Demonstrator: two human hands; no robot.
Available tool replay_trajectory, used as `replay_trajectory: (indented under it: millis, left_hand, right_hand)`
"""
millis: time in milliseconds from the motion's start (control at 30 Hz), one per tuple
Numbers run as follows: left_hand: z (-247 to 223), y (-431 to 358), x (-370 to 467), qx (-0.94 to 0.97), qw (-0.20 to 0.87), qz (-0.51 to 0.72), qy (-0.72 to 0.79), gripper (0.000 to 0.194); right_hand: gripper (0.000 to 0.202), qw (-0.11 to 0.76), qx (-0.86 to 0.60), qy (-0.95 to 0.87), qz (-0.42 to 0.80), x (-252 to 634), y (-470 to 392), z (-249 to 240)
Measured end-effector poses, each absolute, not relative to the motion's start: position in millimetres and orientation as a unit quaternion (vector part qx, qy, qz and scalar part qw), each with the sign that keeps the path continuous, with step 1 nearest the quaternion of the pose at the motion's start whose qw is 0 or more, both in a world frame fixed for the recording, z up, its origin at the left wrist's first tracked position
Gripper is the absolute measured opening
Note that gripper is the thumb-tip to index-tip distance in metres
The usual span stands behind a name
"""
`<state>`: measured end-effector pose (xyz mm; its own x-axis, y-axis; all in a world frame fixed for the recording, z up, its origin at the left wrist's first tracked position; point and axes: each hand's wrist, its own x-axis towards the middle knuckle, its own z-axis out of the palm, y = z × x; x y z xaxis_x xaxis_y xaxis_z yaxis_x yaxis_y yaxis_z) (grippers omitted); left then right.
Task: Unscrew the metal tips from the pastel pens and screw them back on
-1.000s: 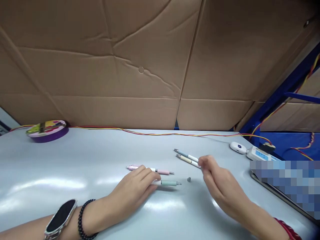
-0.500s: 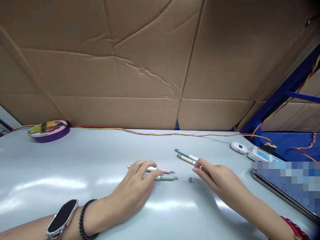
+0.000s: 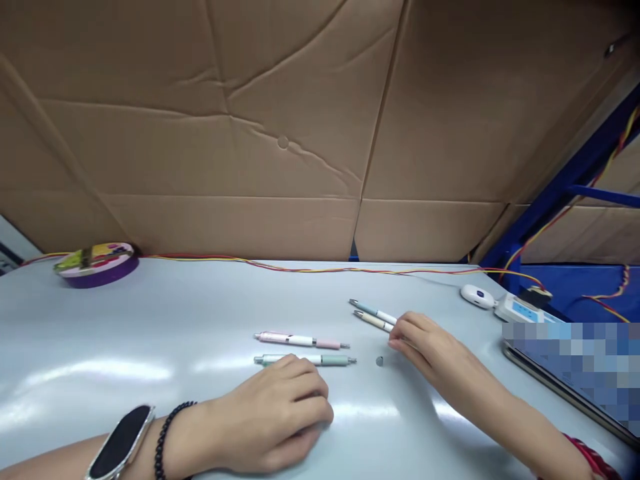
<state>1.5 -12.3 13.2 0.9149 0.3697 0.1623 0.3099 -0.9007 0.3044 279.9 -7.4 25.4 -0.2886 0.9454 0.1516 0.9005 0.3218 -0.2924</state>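
Note:
On the grey-white table, a pink and white pen lies above a green and white pen, both roughly level. My left hand rests curled just below them, fingers folded with nothing visible in them. To the right, a blue and white pen and a cream pen lie slanted side by side. The fingers of my right hand are pinched at the cream pen's right end and cover it. A small grey piece lies left of that hand.
A round purple tin stands at the back left. Red and yellow wires run along the back edge to a white power strip on the right. A flat dark device lies at the right edge. Cardboard stands behind.
My left hand has moved down off the pink and green pens and its fingers have curled in. My right hand has barely moved.

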Motion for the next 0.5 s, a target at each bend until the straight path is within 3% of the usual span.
replay_trajectory:
  millis: [100,500]
  left_hand:
    - [11.1,-12.3,1.2,0.969,0.142,0.112,0.168,0.032]
    - [12.3,-13.3,1.3,0.978,0.111,0.089,0.152,0.034]
  right_hand:
    - [0.022,0.151,-0.558,-0.81,0.101,280.3,-4.1,25.0]
    - [0.015,0.147,-0.544,-0.816,0.129,277.9,-4.1,24.0]
